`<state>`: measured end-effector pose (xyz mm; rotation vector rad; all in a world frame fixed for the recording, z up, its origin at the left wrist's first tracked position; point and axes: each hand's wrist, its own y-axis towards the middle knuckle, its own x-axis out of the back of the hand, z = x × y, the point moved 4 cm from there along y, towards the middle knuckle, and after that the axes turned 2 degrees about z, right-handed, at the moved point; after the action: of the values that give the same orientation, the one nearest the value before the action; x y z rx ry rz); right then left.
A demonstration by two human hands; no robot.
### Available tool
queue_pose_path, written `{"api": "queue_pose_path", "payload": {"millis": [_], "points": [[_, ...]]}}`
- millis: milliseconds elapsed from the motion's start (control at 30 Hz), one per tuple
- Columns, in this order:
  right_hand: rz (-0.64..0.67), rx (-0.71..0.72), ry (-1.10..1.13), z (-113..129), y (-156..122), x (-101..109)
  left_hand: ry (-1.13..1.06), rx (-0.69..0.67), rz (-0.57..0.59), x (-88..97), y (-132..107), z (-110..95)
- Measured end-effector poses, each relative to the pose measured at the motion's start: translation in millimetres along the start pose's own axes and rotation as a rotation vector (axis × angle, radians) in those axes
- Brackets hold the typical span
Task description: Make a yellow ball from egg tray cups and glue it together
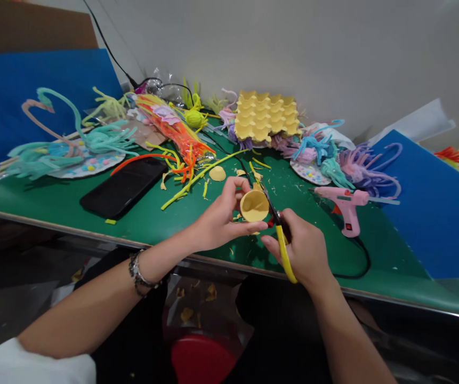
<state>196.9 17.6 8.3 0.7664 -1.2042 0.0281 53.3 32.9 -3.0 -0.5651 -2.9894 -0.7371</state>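
Note:
My left hand (pixel 229 213) pinches a small yellow egg carton cup (pixel 255 206) between thumb and fingers, its round opening facing me. My right hand (pixel 305 248) is closed round the yellow handle of a pair of scissors (pixel 283 248). The scissor blades point up and away, right beside the cup's right rim; I cannot tell whether they touch it. Beyond my hands another cut cup piece (pixel 217 173) lies on the green table (pixel 157 221), among yellow scraps and pipe cleaner bits.
A yellow egg carton (pixel 267 114) rests on pipe cleaner bundles at the back. A black phone (pixel 123 186) lies left and a pink glue gun (pixel 345 205) right, its cord trailing toward the front edge. Pipe cleaner swans (pixel 109 138) and blue boards (pixel 433 213) flank the space.

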Motion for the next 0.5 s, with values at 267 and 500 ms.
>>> {"api": "queue_pose_path", "payload": {"millis": [267,500], "points": [[0.044,-0.1,0.101,-8,1,-3,0.346,-0.003,0.038,17.4,2,3],[0.096,-0.205,0.092,-15,-1,-9,0.779,0.027,0.081,35.1,6,6]]}}
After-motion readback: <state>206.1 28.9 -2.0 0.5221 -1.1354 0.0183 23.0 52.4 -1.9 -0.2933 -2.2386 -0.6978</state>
